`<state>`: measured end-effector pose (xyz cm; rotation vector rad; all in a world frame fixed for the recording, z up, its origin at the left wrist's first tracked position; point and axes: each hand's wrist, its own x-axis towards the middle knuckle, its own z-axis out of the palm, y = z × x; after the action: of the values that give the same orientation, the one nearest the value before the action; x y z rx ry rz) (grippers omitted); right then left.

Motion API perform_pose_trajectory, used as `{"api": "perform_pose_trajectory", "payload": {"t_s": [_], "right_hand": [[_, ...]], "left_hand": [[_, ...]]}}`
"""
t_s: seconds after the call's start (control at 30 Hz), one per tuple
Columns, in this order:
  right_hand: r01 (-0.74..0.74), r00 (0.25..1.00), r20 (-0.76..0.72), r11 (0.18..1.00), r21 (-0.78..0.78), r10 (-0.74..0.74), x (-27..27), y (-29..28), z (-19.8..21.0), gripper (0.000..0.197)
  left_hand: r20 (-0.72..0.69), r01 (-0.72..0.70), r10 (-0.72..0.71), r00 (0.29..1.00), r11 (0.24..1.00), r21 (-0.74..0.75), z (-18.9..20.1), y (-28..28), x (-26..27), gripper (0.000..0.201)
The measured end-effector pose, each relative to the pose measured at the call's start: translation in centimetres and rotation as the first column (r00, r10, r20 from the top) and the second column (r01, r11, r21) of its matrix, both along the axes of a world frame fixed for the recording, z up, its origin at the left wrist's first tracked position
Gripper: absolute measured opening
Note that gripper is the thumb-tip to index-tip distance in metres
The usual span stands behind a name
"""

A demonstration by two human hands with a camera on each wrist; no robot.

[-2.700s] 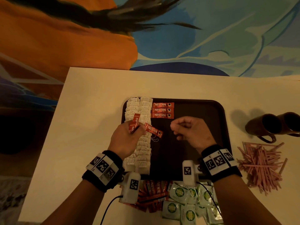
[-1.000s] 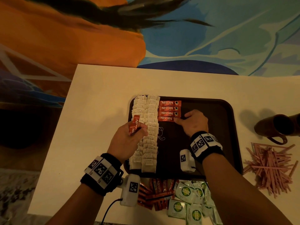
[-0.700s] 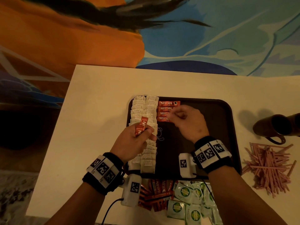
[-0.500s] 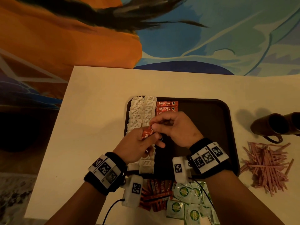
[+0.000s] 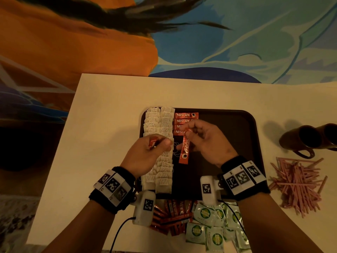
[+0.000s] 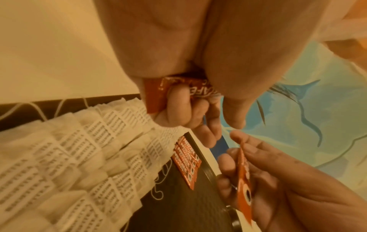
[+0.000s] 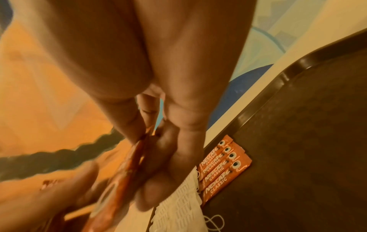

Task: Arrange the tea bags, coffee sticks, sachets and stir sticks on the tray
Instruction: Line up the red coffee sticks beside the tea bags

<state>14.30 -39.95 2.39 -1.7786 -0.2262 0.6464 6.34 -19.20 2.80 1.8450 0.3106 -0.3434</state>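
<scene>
A dark tray [image 5: 242,125] lies on the cream table. Two columns of white tea bags [image 5: 164,125] run down its left side, with several red coffee sticks [image 5: 184,115] laid flat beside them at the top. My right hand [image 5: 206,141] pinches one red coffee stick [image 5: 185,148] by its upper end, and it hangs above the tray. My left hand [image 5: 151,152] grips another coffee stick [image 5: 152,142] over the tea bags. In the left wrist view that stick [image 6: 178,89] sits crumpled in the curled fingers. The right wrist view shows the pinched stick [image 7: 121,177] edge-on.
Loose coffee sticks [image 5: 173,214] and green-and-white sachets [image 5: 213,227] lie in heaps at the table's near edge. Pink stir sticks [image 5: 299,183] are piled right of the tray. Two dark mugs [image 5: 310,137] stand at the far right.
The right hand left the row of laid sticks, met the left hand, took one coffee stick from it and now holds it apart. The left hand keeps another.
</scene>
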Motion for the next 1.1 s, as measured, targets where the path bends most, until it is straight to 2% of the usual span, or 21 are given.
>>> {"api": "perform_pose_trajectory", "payload": {"t_s": [0.13,0.27,0.33,0.4,0.47,0.53,0.83,0.93,1.1], "right_hand": [[-0.08,0.996,-0.027,0.997,-0.001,0.079,-0.8,1.1,0.2,0.031],[-0.072,0.996,-0.044,0.997,0.041,0.074,-1.2,1.5,0.2,0.045],[-0.063,0.996,-0.059,0.997,0.052,0.066,-1.1,1.3,0.2,0.046],[-0.049,0.998,-0.04,0.998,0.045,0.051,-1.1,1.1,0.2,0.036],[-0.005,1.0,-0.002,0.999,0.032,0.005,-1.0,0.8,0.2,0.022],[0.057,0.998,-0.002,0.998,0.038,-0.057,-0.9,0.2,0.1,0.016],[0.317,0.937,-0.209,0.934,0.165,-0.281,-1.6,-2.1,-0.1,0.024],[0.356,0.919,-0.223,0.928,0.113,-0.326,-1.7,-2.7,-0.7,0.022],[0.478,0.848,-0.179,0.866,-0.15,-0.499,-0.7,-4.0,-3.0,0.015]], "left_hand": [[0.07,-0.017,0.018,0.997,1.0,-0.014,0.3,-0.6,0.8,0.019],[0.084,-0.027,0.027,0.996,1.0,0.003,0.1,-0.4,1.0,0.012],[0.091,-0.033,0.032,0.995,0.999,0.01,0.0,-0.3,1.1,0.011],[0.098,-0.047,0.044,0.994,0.998,0.032,0.1,-0.3,1.2,0.013],[0.098,-0.076,0.072,0.993,0.996,0.039,0.3,-0.4,1.3,0.016],[0.1,-0.11,0.107,0.989,0.994,0.028,0.3,-0.5,1.5,0.017],[0.093,-0.132,0.129,0.987,0.991,0.026,-0.3,-0.9,1.3,0.019],[0.08,-0.146,0.143,0.987,0.989,0.03,-0.7,-0.9,1.1,0.017],[0.038,-0.184,0.182,0.983,0.982,0.041,-1.2,-0.2,0.5,0.011]]}}
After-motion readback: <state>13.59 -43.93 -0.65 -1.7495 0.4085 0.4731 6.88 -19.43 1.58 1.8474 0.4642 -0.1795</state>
